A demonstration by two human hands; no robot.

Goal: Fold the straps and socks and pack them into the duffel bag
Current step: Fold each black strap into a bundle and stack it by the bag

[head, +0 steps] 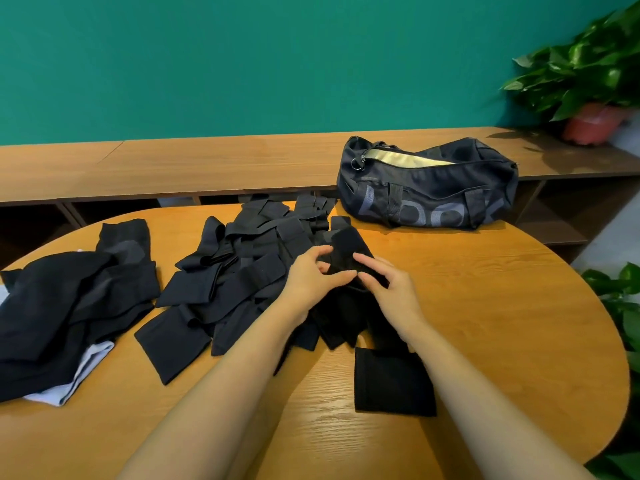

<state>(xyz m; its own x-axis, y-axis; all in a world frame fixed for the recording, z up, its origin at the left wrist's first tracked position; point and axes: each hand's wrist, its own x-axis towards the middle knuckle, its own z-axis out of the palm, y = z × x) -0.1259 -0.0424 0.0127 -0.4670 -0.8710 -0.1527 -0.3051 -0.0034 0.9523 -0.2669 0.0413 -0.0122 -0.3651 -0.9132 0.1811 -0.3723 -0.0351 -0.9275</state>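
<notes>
**Strap in both hands, bag ahead and to the right**

The left hand (311,277) and the right hand (389,284) meet over the middle of the round wooden table (502,306). Each grip pinches the far end of one black fabric strap (348,242) between thumb and curled fingers, and that end stands up between them as a short folded flap.

The strap's long axis runs from the grip back toward the person. Its body passes under the right wrist and ends in a wide flat black panel (393,382) lying on the table near the right forearm. Any further fold would probably work along that line, drawing the near panel up toward the pinched end.

The dark navy duffel bag with grey lettering (426,199) lies beyond the grip and off to the right, well apart from it at the table's far edge. Its length runs left to right, and its zip gapes on top, showing a pale lining. The right hand is the nearer one to that opening, so it looks the better placed to carry the strap over.

The loose heap of black straps (239,271) lies just beside the left hand. The pile of black and white socks (59,313) sits farther left, well apart from the bag.
</notes>
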